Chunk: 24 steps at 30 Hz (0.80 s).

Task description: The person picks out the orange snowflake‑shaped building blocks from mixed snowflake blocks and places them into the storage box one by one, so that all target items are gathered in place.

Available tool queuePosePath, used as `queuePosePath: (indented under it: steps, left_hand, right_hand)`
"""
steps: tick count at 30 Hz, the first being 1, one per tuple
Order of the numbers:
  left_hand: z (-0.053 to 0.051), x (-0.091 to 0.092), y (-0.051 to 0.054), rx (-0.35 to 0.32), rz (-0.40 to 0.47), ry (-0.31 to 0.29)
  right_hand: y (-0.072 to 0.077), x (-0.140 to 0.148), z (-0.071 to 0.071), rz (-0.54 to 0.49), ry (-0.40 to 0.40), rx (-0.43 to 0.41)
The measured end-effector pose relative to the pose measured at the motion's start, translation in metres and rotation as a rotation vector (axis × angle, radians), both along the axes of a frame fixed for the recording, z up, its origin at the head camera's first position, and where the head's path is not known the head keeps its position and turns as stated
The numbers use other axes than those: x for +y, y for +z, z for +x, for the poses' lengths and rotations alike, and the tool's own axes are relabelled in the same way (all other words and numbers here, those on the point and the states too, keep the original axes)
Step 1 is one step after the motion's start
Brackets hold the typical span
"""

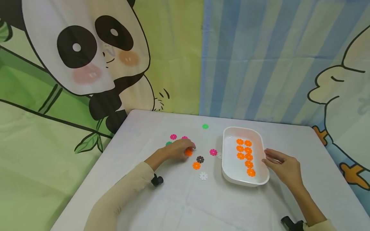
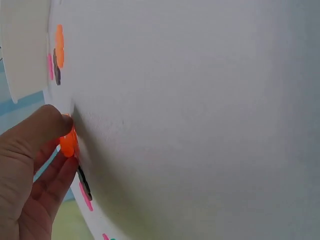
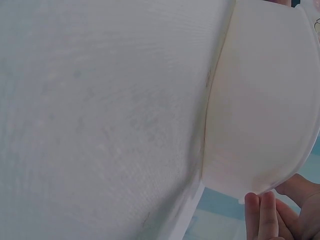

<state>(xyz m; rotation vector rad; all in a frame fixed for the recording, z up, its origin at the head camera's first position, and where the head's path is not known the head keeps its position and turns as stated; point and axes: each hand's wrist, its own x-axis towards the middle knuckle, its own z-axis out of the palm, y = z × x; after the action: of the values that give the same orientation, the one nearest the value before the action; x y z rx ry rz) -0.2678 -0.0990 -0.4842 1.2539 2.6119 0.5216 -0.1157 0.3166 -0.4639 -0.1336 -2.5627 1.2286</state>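
My left hand pinches an orange notched disc between thumb and fingers, close to the tabletop; the left wrist view shows this orange disc at the fingertips. Pink discs lie partly hidden behind that hand. On the right, a white tray holds several orange discs in two columns, the right one longer. My right hand grips the tray's right rim, its thumb over the edge. In the right wrist view the tray's outer wall stands above those fingers.
Between left hand and tray lie a black disc, an orange disc, a white disc and a pink disc. Farther back are a green disc and another pink one. Printed curtains hang behind the table.
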Motion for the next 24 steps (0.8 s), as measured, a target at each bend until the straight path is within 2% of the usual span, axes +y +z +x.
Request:
queuePosePath:
  steps: [3, 9, 18, 20, 24]
  left_hand:
    - [0.001, 0.0, 0.0, 0.028, -0.019, -0.008]
    - [0.002, -0.007, 0.005, 0.03, 0.003, -0.026]
    - [-0.003, -0.017, 0.005, 0.07, -0.028, -0.091]
    - [-0.004, -0.016, 0.006, 0.086, -0.021, -0.095]
    - [-0.004, -0.01, 0.009, 0.043, 0.057, -0.061]
  right_hand:
    - [0.0, 0.0, 0.0, -0.001, -0.003, -0.002]
    - [0.0, 0.001, 0.0, 0.01, -0.004, 0.004]
    - [0.002, 0.0, 0.0, 0.004, 0.003, 0.007]
    - [0.002, 0.0, 0.0, -0.003, 0.001, 0.008]
    - [0.002, 0.0, -0.001, 0.0, 0.001, 0.012]
